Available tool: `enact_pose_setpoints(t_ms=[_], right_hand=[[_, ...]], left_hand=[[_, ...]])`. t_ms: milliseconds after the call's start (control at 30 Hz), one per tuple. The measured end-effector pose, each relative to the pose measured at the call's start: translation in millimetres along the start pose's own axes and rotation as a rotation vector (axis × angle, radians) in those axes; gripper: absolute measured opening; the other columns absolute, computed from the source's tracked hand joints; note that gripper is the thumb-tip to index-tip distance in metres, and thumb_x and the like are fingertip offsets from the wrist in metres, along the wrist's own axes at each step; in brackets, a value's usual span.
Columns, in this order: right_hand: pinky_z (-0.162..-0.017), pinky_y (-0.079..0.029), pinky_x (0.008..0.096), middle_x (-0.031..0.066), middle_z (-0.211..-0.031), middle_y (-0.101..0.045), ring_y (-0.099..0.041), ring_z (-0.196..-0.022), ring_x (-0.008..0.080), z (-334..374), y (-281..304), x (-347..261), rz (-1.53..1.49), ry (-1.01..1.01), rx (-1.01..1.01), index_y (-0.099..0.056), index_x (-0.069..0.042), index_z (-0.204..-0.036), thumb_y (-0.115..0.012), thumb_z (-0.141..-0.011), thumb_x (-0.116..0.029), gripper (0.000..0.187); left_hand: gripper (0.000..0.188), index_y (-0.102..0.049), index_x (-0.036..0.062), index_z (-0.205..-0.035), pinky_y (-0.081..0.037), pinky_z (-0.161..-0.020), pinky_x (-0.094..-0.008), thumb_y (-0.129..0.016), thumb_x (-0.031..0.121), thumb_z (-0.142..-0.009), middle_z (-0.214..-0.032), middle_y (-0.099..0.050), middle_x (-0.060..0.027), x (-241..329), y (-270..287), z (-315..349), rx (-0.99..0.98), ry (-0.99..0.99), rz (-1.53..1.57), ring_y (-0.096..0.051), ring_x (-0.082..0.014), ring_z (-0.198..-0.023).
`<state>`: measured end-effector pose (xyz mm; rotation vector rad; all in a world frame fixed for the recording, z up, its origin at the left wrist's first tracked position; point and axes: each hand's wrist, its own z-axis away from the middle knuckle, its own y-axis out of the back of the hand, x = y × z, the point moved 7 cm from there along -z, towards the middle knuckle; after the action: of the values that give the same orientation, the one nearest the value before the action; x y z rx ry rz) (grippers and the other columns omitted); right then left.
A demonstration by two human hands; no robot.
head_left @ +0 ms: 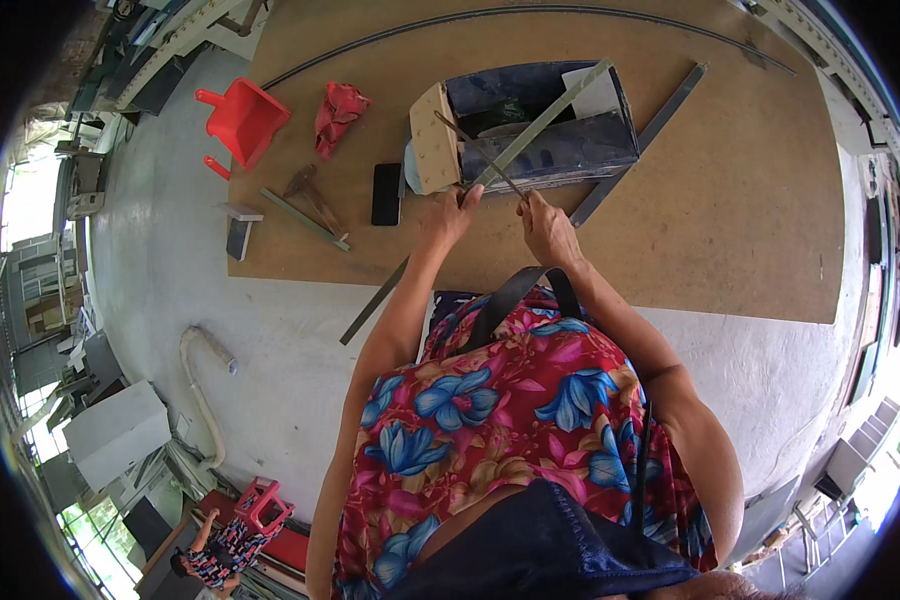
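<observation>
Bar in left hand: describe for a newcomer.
On the brown table sits an open dark box. Slanting across it, a long greenish bar is gripped by the left hand, wider and paler than the thin dark rod in the right hand.

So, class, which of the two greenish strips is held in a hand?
The long strip, in the left hand, crossing over the box; the short strip lies on the table.

Left windows (32, 205): daylight source; overexposed to white.
Right opening (898, 440): daylight entry; strong glare.
Desk (710, 240): moderate, mostly even illumination; soft shadows.
Open box (592, 146): interior dim.
Long strip (558, 110): edges legible, in focus.
Outer rim: black vignette; straight lines bent; background compressed and soft; slight colour fringing.
</observation>
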<state>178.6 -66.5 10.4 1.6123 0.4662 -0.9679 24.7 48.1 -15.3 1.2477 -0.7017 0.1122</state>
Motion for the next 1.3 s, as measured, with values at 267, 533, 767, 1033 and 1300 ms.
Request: enact_pose_setpoints(t_ms=[267, 533, 767, 1033, 1300], right_hand=[[-0.064, -0.044, 0.0528, 0.0278, -0.073, -0.059, -0.058, -0.072, 0.0463, -5.7, -14.4, 0.6, 0.021, 0.022, -0.059, -0.048, -0.003, -0.091, -0.048, -0.088, -0.016, 0.013], [-0.065, -0.044, 0.0533, 0.0277, -0.074, -0.06, -0.058, -0.072, 0.0469, -8.5, -18.6, 7.1, 0.069, -0.002, -0.089, -0.047, -0.004, -0.092, -0.046, -0.088, -0.016, 0.012], [-0.065, -0.045, 0.0531, 0.0291, -0.074, -0.059, -0.058, -0.072, 0.0474, -9.4, -14.3, -2.5, 0.115, -0.022, -0.129, -0.048, -0.001, -0.089, -0.044, -0.088, -0.014, 0.013], [-0.065, -0.043, 0.0532, 0.0301, -0.074, -0.058, -0.057, -0.073, 0.0477, -31.4, -21.6, -13.6, 0.154, 0.023, -0.142, -0.049, 0.002, -0.087, -0.046, -0.088, -0.014, 0.016], [-0.061, -0.046, 0.052, 0.0291, -0.069, -0.058, -0.059, -0.068, 0.0467, -17.3, -8.5, -16.7, 0.231, 0.008, -0.162, -0.049, 0.001, -0.083, -0.044, -0.084, -0.008, 0.011]], left_hand=[[0.065, -0.064, -0.0018, -0.094, -0.049, -0.074, -0.0497, -0.043, 0.059, -0.088, -0.082, -0.063, -0.0284, 10.5, 4.1, -0.3, -0.111, 0.039, -0.06, -0.062, -0.0442, -0.084], [0.07, -0.063, -0.0058, -0.086, -0.048, -0.074, -0.0513, -0.041, 0.06, -0.088, -0.082, -0.062, -0.0296, 11.6, 2.6, -0.5, -0.155, 0.064, -0.067, -0.061, -0.0459, -0.085], [0.069, -0.063, -0.0058, -0.088, -0.048, -0.073, -0.0517, -0.042, 0.059, -0.088, -0.085, -0.062, -0.0314, 10.3, -0.2, -0.1, -0.134, 0.047, -0.035, -0.061, -0.0456, -0.084], [0.063, -0.064, -0.0057, -0.083, -0.049, -0.071, -0.0508, -0.044, 0.053, -0.09, -0.081, -0.061, -0.0316, 22.4, 5.9, 1.2, -0.149, 0.039, -0.087, -0.061, -0.0455, -0.082], [0.058, -0.065, -0.0038, -0.08, -0.05, -0.07, -0.05, -0.049, 0.051, -0.088, -0.078, -0.062, -0.0296, 18.9, 4.8, 2.9, -0.064, 0.006, -0.103, -0.062, -0.0441, -0.079]])
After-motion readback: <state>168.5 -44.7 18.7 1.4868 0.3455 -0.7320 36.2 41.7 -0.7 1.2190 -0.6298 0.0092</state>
